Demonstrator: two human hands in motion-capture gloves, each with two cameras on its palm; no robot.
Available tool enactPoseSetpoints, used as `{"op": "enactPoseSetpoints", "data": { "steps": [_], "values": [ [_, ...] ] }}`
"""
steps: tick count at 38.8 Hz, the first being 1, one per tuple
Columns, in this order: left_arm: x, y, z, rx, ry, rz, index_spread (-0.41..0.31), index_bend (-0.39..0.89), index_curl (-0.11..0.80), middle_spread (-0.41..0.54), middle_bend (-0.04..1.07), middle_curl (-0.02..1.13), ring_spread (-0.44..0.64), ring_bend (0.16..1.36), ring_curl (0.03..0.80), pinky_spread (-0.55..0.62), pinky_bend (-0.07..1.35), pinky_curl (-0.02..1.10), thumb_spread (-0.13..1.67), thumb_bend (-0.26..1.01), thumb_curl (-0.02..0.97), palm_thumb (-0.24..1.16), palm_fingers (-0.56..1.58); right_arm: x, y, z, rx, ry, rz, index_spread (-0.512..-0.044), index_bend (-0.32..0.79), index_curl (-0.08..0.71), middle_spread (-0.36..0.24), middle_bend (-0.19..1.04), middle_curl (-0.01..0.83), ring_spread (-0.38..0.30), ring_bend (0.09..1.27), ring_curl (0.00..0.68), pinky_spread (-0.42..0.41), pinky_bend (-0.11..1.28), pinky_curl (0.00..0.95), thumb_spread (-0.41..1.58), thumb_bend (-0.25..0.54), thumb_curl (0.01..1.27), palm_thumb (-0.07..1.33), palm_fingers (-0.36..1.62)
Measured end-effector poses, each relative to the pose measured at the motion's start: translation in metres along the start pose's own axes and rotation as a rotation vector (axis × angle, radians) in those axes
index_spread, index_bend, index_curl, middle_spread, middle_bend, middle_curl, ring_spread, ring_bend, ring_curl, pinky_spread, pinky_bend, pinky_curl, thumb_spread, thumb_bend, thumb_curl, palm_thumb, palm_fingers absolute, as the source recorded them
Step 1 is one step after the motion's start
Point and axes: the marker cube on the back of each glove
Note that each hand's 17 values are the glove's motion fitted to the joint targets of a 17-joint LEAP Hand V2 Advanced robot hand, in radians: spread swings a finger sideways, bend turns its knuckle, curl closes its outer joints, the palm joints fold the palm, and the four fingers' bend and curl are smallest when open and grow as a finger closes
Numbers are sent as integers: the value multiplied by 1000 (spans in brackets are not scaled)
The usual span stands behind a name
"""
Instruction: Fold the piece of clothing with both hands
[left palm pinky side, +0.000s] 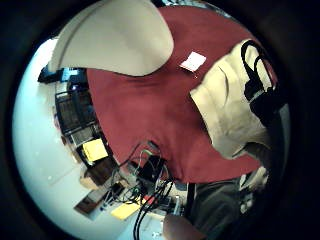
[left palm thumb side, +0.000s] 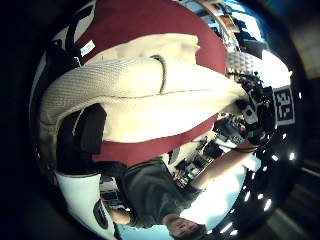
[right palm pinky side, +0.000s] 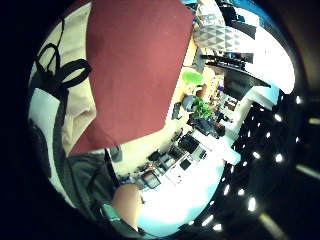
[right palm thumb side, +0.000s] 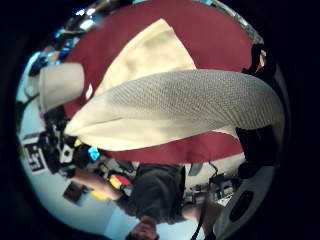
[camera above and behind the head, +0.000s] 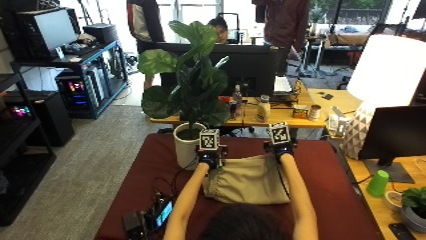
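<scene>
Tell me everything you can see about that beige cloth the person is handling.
The beige piece of clothing looks like a soft textile with a fine woven or knitted texture showing close up. It lies partly folded on the dark red tablecloth, its far edge lifted off the table. The left hand and right hand, both in black gloves, pinch that edge at its two far corners. The near part rests on the table in front of the person.

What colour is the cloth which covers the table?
Dark red table cloth, shown best in the outside view.

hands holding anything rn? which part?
Both: left hand and right hand each grip a far corner of the beige garment, lifted over the red table.
</scene>
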Motion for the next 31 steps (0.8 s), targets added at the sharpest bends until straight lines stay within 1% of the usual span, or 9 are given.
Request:
{"op": "enactPoseSetpoints", "data": {
  "steps": [6,9,11,12,15,20,23,25,31],
  "values": [
    [-11,-52,33,93,-84,-147,-253,145,370,-320,363,471,-354,496,406,-354,344,385,1249,-9,270,584,1165,-31,-47,38,124,-101,101,-266,172,414,-230,358,521,-241,674,466,-317,644,425,1114,-7,361,1125,1292],
    [-19,-62,52,156,-155,-224,-249,107,361,-320,358,474,-351,497,409,-346,347,389,1246,-11,270,588,1134,-41,-64,52,323,-189,124,-267,174,419,-226,358,523,-240,673,467,-307,626,422,1125,-2,360,1141,1274],
    [-24,-62,59,202,-210,-269,-228,48,335,-303,307,465,-342,509,412,-341,384,400,1244,-12,270,590,1040,-41,-70,54,443,-224,133,-264,137,410,-223,364,525,-233,667,466,-302,610,418,1137,3,361,1153,1219],
    [-26,-60,60,221,-229,-280,-206,25,320,-274,191,434,-320,501,411,-323,439,418,1245,-16,268,582,887,-40,-70,54,478,-234,138,-270,79,390,-219,348,519,-229,650,459,-300,622,420,1151,-3,357,1144,1124],
    [-21,-52,55,295,-223,-230,-184,68,315,-229,126,442,-279,515,437,-294,486,444,1251,-25,260,555,759,-29,-61,51,515,-239,167,-280,75,370,-209,289,502,-217,620,454,-257,587,409,1175,-26,345,1095,969],
    [4,-20,43,316,-152,-55,-165,126,311,-183,94,380,-221,499,415,-249,482,433,1256,-32,245,502,690,-5,-28,47,409,-224,230,-285,86,343,-195,261,490,-209,571,440,-203,555,400,1202,-27,327,1043,919],
    [10,-6,39,366,-180,-35,-159,137,319,-157,112,366,-199,506,417,-221,483,436,1262,-24,240,487,677,4,-13,50,346,-228,250,-287,88,327,-191,254,485,-206,550,430,-179,541,392,1215,-18,322,1027,927],
    [15,4,45,358,-188,-25,-150,199,341,-110,85,342,-146,482,406,-154,417,415,1274,-39,227,438,563,8,-4,57,312,-226,260,-287,72,312,-180,243,481,-197,534,423,-160,545,389,1224,-38,309,974,897],
    [20,12,89,309,-179,-1,-137,253,382,-39,115,315,-54,481,402,9,294,384,1321,-34,190,312,426,2,15,112,141,-129,273,-282,63,279,-146,232,475,-155,498,416,-85,543,387,1230,-72,273,781,790]
  ]
}}
